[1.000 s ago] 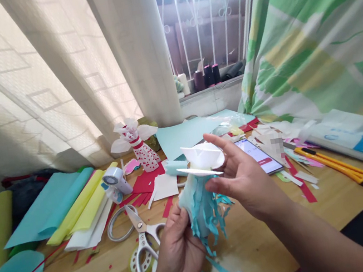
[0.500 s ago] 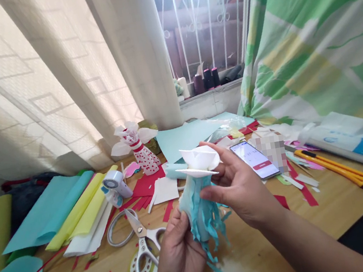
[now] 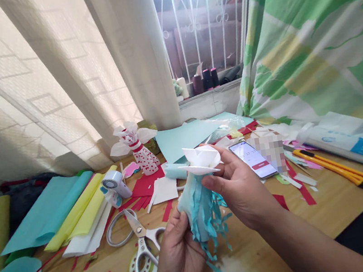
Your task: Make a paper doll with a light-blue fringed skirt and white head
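"What sort of room are we standing in?"

"A home, by the look of it: leafy green curtain point(image 3: 318, 40) at two o'clock, cream curtain point(image 3: 56, 82) at ten, barred window point(image 3: 203, 26) at one with thread spools point(image 3: 207, 80) beneath."

"And this wooden tabletop point(image 3: 250, 244)?"

"A craft corner: coloured paper point(image 3: 52, 211) at eight, scissors point(image 3: 140, 231) at seven, scraps point(image 3: 302, 190) at four."

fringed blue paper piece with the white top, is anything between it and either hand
Nothing visible is: the left hand grips the fringed blue paper piece lower down, and the right hand holds it near the white top. The scissors lie beside the left hand, not between.
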`<state>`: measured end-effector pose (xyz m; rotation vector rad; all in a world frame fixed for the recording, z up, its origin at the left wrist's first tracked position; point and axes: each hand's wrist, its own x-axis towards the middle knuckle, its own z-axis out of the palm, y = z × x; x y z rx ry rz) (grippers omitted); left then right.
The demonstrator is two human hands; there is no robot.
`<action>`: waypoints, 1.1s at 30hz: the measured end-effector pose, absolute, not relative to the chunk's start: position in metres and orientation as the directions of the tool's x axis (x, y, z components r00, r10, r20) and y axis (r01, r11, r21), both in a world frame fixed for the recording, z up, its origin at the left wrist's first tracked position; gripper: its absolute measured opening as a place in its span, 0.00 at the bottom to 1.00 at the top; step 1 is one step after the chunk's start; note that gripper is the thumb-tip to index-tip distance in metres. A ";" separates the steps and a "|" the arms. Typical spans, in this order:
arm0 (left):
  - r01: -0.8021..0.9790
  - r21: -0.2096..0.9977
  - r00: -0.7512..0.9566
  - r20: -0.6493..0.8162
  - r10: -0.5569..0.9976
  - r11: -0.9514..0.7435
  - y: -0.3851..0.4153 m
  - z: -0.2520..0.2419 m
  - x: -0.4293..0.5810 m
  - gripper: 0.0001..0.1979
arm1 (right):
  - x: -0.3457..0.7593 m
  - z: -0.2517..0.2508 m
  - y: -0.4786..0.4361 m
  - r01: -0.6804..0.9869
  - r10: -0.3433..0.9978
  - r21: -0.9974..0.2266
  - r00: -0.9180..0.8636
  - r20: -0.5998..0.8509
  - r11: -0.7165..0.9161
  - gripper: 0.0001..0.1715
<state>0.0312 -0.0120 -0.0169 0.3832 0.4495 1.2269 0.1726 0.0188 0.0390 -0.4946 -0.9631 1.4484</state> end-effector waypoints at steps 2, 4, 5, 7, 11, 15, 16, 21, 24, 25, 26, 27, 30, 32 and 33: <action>-0.815 0.503 0.253 -0.139 0.957 0.289 -0.011 -0.017 0.031 0.13 | 0.172 0.038 0.020 -0.591 0.956 -0.798 -0.156 0.249 0.112 0.35; -0.816 0.498 0.243 -0.164 0.956 0.293 -0.011 -0.017 0.030 0.11 | 0.172 0.036 0.021 -0.580 0.950 -0.808 -0.182 0.254 0.105 0.36; -0.815 0.497 0.242 -0.176 0.954 0.298 -0.011 -0.016 0.030 0.11 | 0.172 0.035 0.022 -0.571 0.947 -0.814 -0.193 0.258 0.105 0.37; -0.812 0.495 0.245 -0.190 0.951 0.308 -0.012 -0.014 0.030 0.12 | 0.173 0.033 0.023 -0.548 0.942 -0.829 -0.205 0.266 0.115 0.40; -0.817 0.485 0.254 -0.181 0.950 0.311 -0.011 -0.010 0.031 0.14 | 0.172 0.029 0.023 -0.519 0.935 -0.843 -0.205 0.288 0.146 0.43; -0.821 0.495 0.241 -0.154 0.958 0.285 -0.008 -0.007 0.031 0.15 | 0.169 0.026 0.023 -0.486 0.940 -0.857 -0.181 0.291 0.171 0.44; -0.823 0.498 0.227 -0.150 0.962 0.272 -0.007 -0.007 0.031 0.16 | 0.168 0.025 0.022 -0.481 0.940 -0.859 -0.175 0.292 0.177 0.45; -0.828 0.505 0.191 -0.156 0.969 0.244 -0.009 -0.006 0.029 0.14 | 0.165 0.025 0.019 -0.520 0.934 -0.836 -0.179 0.308 0.177 0.52; -0.831 0.504 0.183 -0.151 0.971 0.235 -0.009 -0.006 0.029 0.13 | 0.165 0.022 0.020 -0.518 0.943 -0.843 -0.184 0.278 0.148 0.53; -0.832 0.506 0.177 -0.146 0.973 0.227 -0.009 -0.006 0.028 0.13 | 0.165 0.020 0.020 -0.510 0.947 -0.849 -0.179 0.265 0.141 0.52; -0.833 0.508 0.170 -0.141 0.975 0.218 -0.009 -0.006 0.028 0.13 | 0.166 0.019 0.020 -0.497 0.952 -0.854 -0.162 0.261 0.150 0.49; -0.834 0.510 0.161 -0.138 0.977 0.209 -0.009 -0.005 0.027 0.14 | 0.166 0.017 0.020 -0.475 0.954 -0.859 -0.120 0.276 0.189 0.45; -0.828 0.528 0.134 -0.141 0.981 0.189 -0.007 -0.004 0.025 0.12 | 0.168 0.014 0.016 -0.226 0.877 -0.848 0.131 0.462 0.480 0.26; -0.828 0.536 0.110 -0.135 0.985 0.166 -0.006 -0.002 0.023 0.09 | 0.168 0.014 0.009 0.071 0.739 -0.756 0.167 0.652 0.651 0.10; -0.829 0.539 0.094 -0.128 0.987 0.149 -0.006 -0.001 0.022 0.08 | 0.167 0.015 0.005 0.189 0.691 -0.697 0.107 0.715 0.692 0.05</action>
